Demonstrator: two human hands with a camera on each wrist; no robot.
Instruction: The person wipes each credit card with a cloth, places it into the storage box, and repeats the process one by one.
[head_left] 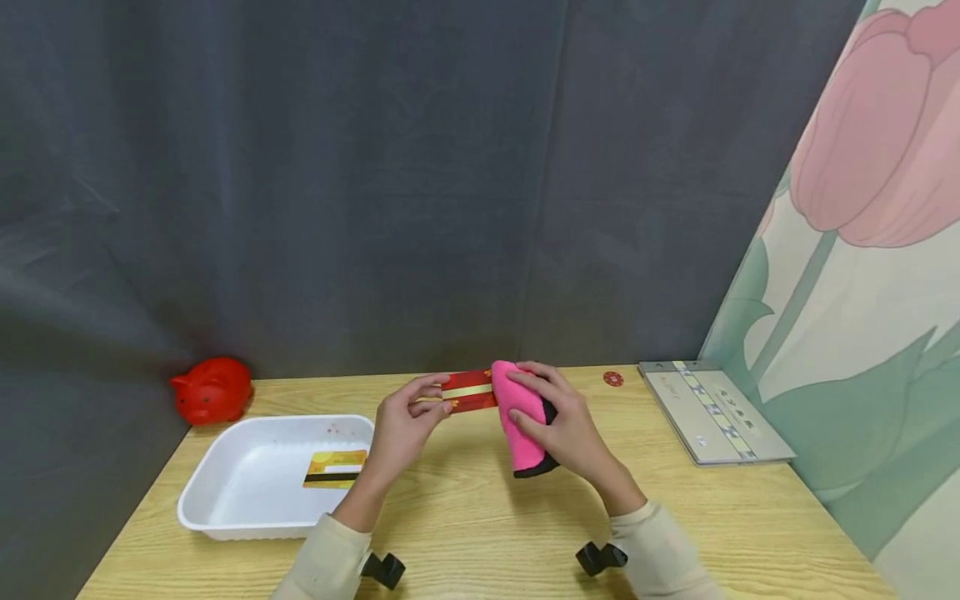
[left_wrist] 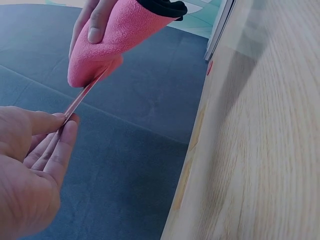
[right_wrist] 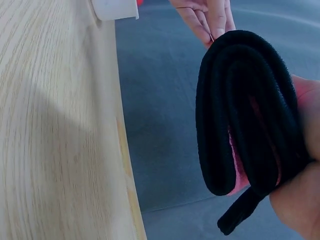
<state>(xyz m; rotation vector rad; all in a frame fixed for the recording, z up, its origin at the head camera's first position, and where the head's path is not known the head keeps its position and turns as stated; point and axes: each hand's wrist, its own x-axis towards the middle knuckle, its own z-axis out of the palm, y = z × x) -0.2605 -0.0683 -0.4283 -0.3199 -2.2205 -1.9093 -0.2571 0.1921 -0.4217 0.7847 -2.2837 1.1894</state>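
Between thumb and fingers, my left hand (head_left: 405,425) pinches the left end of a red card with a gold stripe (head_left: 468,392). My right hand (head_left: 562,421) grips a folded pink cloth with black edging (head_left: 522,421), pressed against the card's right end. In the left wrist view the thin edge of the card (left_wrist: 80,100) runs up into the pink cloth (left_wrist: 112,42). The right wrist view shows the cloth's black edge (right_wrist: 240,115) folded in several layers. Both hands are raised above the table, and the cloth hides the card's far end.
A white tray (head_left: 240,442) at the left holds a yellow card with a black stripe (head_left: 335,469). Behind it stands a red piggy bank (head_left: 213,392). A small red disc (head_left: 613,378) and a grey boxed book (head_left: 712,412) lie on the wooden table (head_left: 480,533) to the right.
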